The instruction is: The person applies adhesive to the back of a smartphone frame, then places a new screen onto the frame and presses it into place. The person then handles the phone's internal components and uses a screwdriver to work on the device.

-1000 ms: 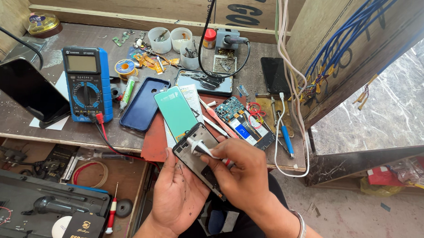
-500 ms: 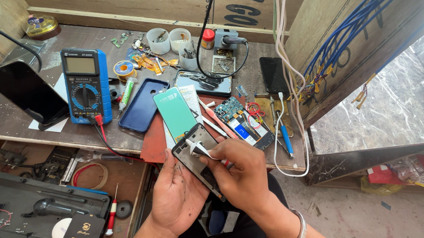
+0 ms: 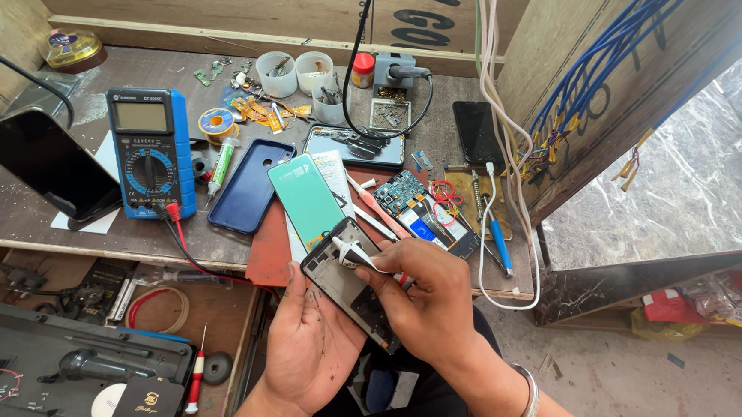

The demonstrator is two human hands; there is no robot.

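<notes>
Little change over the last second: the left hand (image 3: 315,351) still cradles the opened dark phone frame (image 3: 351,280) just off the bench edge (image 3: 111,248). The right hand (image 3: 421,302) keeps metal tweezers (image 3: 353,252) pinched at its 11 o'clock corner, so work continues there.
</notes>
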